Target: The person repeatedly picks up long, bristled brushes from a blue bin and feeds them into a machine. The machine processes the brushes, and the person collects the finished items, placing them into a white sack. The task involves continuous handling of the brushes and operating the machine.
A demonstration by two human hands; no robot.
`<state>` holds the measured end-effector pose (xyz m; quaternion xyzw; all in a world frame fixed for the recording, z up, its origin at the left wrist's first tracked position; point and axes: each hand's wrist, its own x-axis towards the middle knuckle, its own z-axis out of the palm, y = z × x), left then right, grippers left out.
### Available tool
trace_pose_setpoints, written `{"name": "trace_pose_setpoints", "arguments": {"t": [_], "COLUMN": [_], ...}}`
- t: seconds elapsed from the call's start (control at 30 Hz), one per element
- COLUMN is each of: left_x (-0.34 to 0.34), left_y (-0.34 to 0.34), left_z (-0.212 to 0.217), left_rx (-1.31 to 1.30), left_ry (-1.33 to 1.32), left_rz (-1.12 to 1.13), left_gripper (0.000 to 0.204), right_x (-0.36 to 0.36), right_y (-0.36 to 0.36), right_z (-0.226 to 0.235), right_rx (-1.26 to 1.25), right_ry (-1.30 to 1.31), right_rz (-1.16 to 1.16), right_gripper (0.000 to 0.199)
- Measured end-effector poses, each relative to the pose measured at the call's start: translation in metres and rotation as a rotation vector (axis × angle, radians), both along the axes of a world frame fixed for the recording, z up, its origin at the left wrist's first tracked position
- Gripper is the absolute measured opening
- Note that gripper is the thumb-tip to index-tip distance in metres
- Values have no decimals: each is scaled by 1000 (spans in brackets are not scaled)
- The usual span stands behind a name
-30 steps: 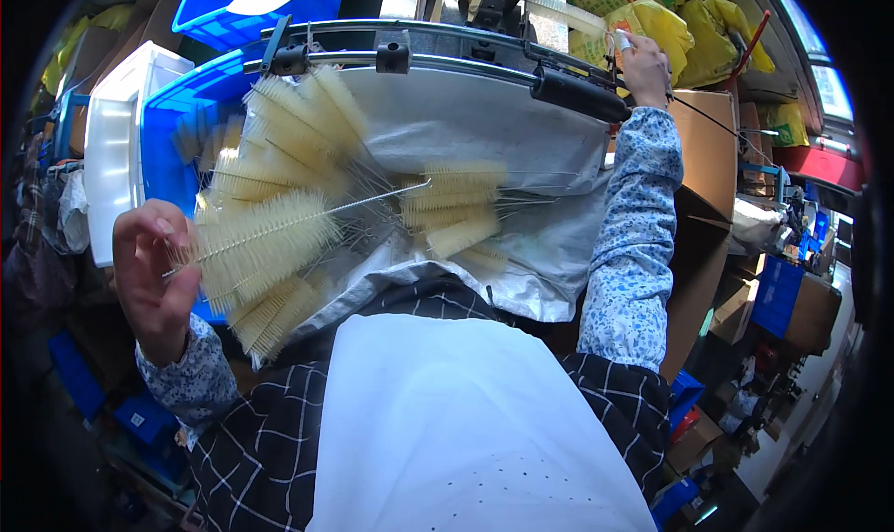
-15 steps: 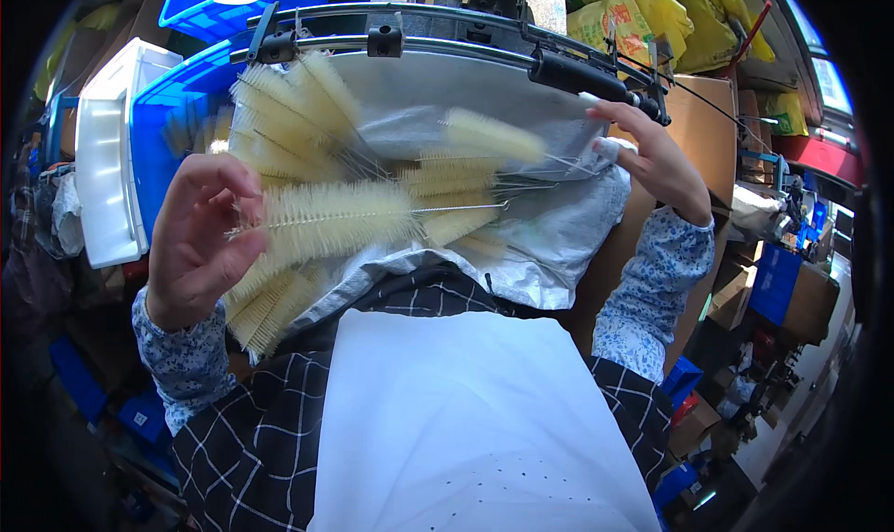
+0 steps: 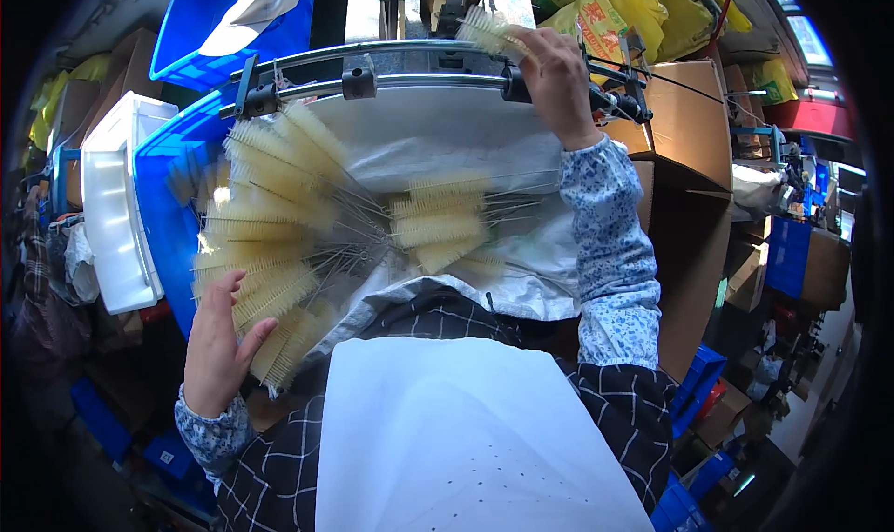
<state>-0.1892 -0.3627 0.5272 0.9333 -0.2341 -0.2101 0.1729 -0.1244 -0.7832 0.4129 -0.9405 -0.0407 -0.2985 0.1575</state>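
Though bristly, pale-yellow wire-stemmed brushes

Brushes: bristly pale-yellow fibre, twisted wire stems. Rail: shiny metal. Crate: glossy blue plastic. Boxes: matt cardboard.

Two hands, many bottle brushes

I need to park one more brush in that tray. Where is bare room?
Bare white sheet lies between the metal rail and the small brush bundle. The left is crowded: the brush fan under the left hand.
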Motion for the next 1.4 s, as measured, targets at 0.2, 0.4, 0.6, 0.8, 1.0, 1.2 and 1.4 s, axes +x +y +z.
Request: {"name": "trace_pose_setpoints", "arguments": {"t": [0.2,0.4,0.6,0.8,1.0,1.2,1.4], "left_x": [-13,-18,-17,-9,-1,3,14], "left_y": [5,-2,-8,-4,-2,18,33], "left_z": [-12,-12,-14,-3,18,23,23], "left_rx": [131,250,129,-115,-132,-493,-890], "left_ry": [24,100,76,99,114,-77,-273], "left_rz": [-13,-28,-27,119,76,92,227], "left_gripper": [58,57,43,27,30,31,34], "right_x": [37,47,48,71,68,20,27], "right_y": [-51,-49,-57,-63,-81,-92,-98], "right_z": [-40,-39,-40,-52,-61,-40,-54], "right_rx": [-131,-136,-99,-203,-358,-181,49], "right_ry": [142,190,286,253,65,328,214], "right_rz": [-261,-277,-231,-215,-244,-530,-384], "right_gripper": [22,22,25,26,36,49,44]}}
